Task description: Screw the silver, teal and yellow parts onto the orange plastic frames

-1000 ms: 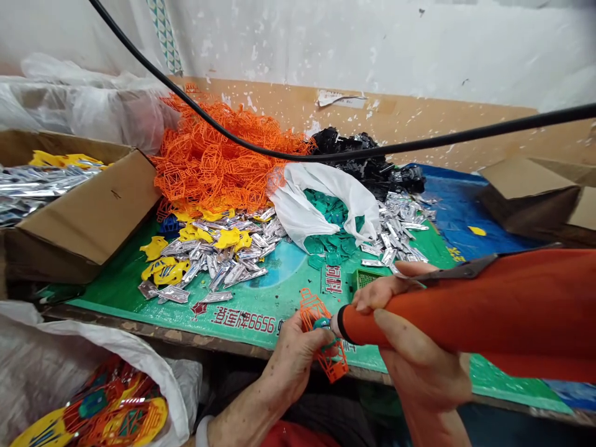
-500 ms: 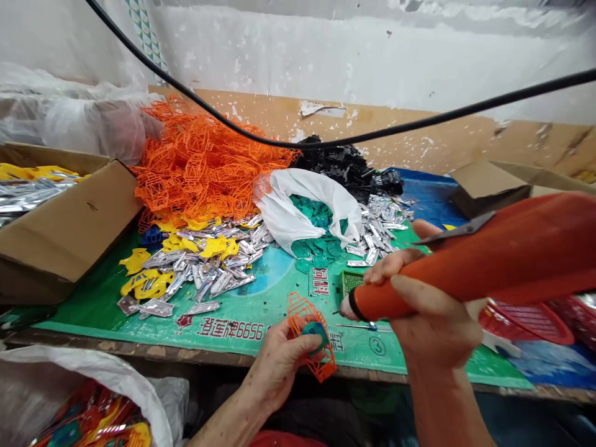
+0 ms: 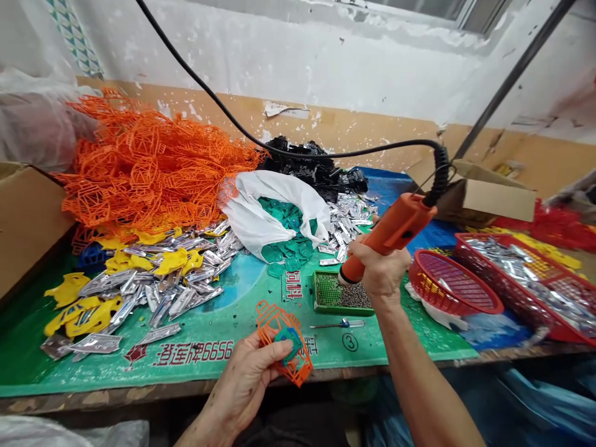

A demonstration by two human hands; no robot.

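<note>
By the fingers of the left hand, an orange frame is pinched with a green piece laid against it, near the surface's front edge; whether these are fastened cannot be told. An orange driver is gripped by the right hand, its nose at the green tray. Beyond, heaped orange frames and bagged green pieces are left unassembled.
</note>
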